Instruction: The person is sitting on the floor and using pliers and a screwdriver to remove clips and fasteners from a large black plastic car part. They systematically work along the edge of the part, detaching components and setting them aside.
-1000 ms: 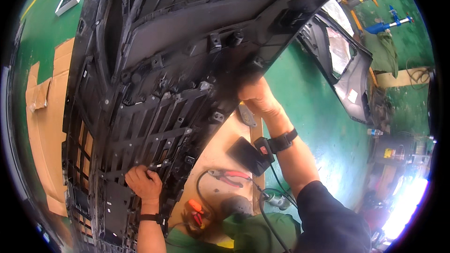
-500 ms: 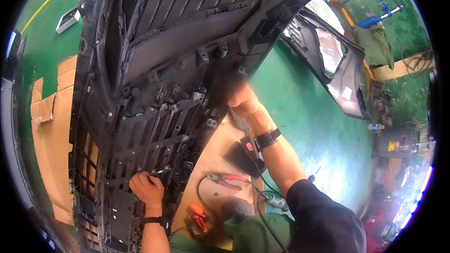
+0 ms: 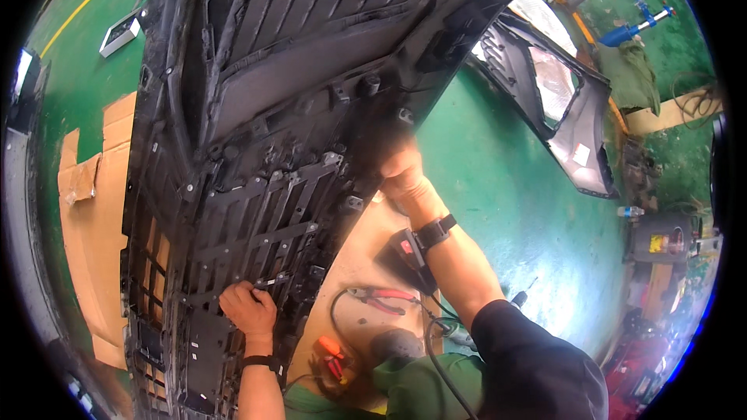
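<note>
A large black plastic car bumper (image 3: 311, 101) stretches from the top of the view down to the lower left, its inner side with ribs, clips and a slatted grille facing me. My left hand (image 3: 247, 313) lies on the lower grille, fingers curled in and closed round a slat. Farther up, my right hand (image 3: 401, 169) grips the bumper's right edge with bent fingers. Its fingertips fade into a dark, blurred patch against the plastic. A black band sits on each wrist, and a dark box-shaped device (image 3: 411, 255) is beside the right one.
Red-handled pliers (image 3: 383, 297) and an orange-handled tool (image 3: 330, 348) lie on the cardboard below me, near a cable. Another dark panel (image 3: 552, 101) rests on the green floor at right. Cardboard (image 3: 89, 241) and a small grey box (image 3: 120, 33) are at left.
The whole scene has shifted slightly to the right in view. Both hands keep their places on the bumper, the right wrist drawn a little nearer its edge.
</note>
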Tool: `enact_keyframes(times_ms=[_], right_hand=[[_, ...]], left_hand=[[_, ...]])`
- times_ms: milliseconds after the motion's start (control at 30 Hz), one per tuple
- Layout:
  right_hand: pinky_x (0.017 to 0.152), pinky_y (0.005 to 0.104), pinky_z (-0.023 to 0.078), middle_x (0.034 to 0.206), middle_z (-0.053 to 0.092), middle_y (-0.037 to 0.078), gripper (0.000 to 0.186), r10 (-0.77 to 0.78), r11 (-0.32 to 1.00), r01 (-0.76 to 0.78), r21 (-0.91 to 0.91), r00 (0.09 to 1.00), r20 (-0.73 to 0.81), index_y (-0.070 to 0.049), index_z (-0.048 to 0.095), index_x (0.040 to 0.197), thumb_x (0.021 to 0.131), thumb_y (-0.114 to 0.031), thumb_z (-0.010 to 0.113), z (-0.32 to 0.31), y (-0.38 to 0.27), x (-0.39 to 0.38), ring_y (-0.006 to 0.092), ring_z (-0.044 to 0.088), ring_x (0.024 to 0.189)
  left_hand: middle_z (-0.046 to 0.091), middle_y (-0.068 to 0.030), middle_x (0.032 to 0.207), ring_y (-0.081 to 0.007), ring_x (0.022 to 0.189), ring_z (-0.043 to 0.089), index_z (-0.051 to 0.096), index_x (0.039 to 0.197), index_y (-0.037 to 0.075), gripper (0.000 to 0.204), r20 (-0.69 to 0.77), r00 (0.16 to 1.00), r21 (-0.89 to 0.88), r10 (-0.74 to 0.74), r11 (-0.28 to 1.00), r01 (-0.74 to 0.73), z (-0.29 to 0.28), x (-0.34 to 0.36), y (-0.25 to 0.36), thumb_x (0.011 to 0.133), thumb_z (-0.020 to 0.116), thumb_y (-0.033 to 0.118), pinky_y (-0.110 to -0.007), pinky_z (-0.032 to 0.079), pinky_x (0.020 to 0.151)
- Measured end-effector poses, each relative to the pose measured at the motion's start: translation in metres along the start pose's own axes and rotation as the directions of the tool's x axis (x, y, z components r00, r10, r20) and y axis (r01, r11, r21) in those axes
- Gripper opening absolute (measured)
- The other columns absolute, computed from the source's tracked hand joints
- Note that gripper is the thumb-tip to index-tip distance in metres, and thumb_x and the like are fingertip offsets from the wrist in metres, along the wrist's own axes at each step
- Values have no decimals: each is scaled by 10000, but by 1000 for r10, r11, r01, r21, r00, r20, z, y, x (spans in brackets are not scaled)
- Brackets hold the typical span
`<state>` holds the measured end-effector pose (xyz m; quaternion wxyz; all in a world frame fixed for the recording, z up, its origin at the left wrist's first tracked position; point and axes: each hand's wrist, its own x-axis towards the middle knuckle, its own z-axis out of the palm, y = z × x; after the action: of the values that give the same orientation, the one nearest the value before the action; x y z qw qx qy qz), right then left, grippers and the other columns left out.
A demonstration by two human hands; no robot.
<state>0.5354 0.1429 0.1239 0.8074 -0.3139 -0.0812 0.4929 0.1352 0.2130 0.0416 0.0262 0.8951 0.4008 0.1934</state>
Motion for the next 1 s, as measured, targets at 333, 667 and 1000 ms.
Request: enact_keyframes(times_ms=[333,667,1000], right_hand=[[975,479,588,1170,711,215,727,-25,1000,27,-13,994,107,43,618,1306,637,-174,800,-53,18,15,389,701,1055],[1048,467,554,1248,710,120,804,-222,972,224,-68,974,34,-91,652,1339,682,-475,909,-71,37,18,315,677,1128],[1177,524,444,1461,625,56,1001,138,990,-131,-60,980,142,-130,556,1498,671,-498,984,-79,35,-4,323,590,1325]], left_hand=[[565,-169,990,-402,915,535,576,954,46,161,42,998,-8,-36,999,36,-5,5,2,804,620,87,-508,435,810],[574,-162,993,-392,924,542,596,948,64,161,45,998,-9,-49,999,49,-2,2,1,796,625,108,-503,436,823],[567,-123,973,-368,908,542,585,936,114,178,30,997,1,-71,997,71,-1,5,2,768,642,132,-500,438,802]])
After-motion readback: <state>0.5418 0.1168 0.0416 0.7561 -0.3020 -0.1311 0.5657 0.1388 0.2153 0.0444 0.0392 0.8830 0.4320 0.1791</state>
